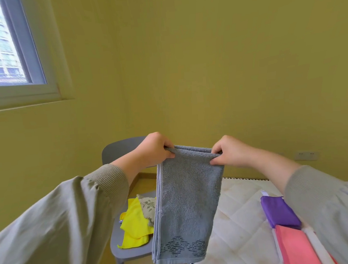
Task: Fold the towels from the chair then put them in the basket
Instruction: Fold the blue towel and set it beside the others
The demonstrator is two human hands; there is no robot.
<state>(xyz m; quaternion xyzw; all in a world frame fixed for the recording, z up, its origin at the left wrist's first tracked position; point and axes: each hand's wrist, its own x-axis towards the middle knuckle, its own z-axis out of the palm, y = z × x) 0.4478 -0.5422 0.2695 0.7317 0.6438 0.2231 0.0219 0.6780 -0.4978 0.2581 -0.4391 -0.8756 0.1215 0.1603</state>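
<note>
A grey towel [186, 203], folded in layers with a dark pattern near its lower hem, hangs in the air in front of me. My left hand [153, 148] pinches its top left corner and my right hand [230, 151] pinches its top right corner. Behind and below it stands a grey chair [128, 250], partly hidden by the towel. On the chair seat lie a yellow towel [134, 225] and a floral cloth [148, 205]. No basket is in view.
A white quilted mattress [237, 230] lies to the right of the chair. On it, at the lower right, rest a folded purple cloth [279, 212] and a folded pink cloth [296, 247]. A window [0, 45] is at the upper left; yellow-green walls behind.
</note>
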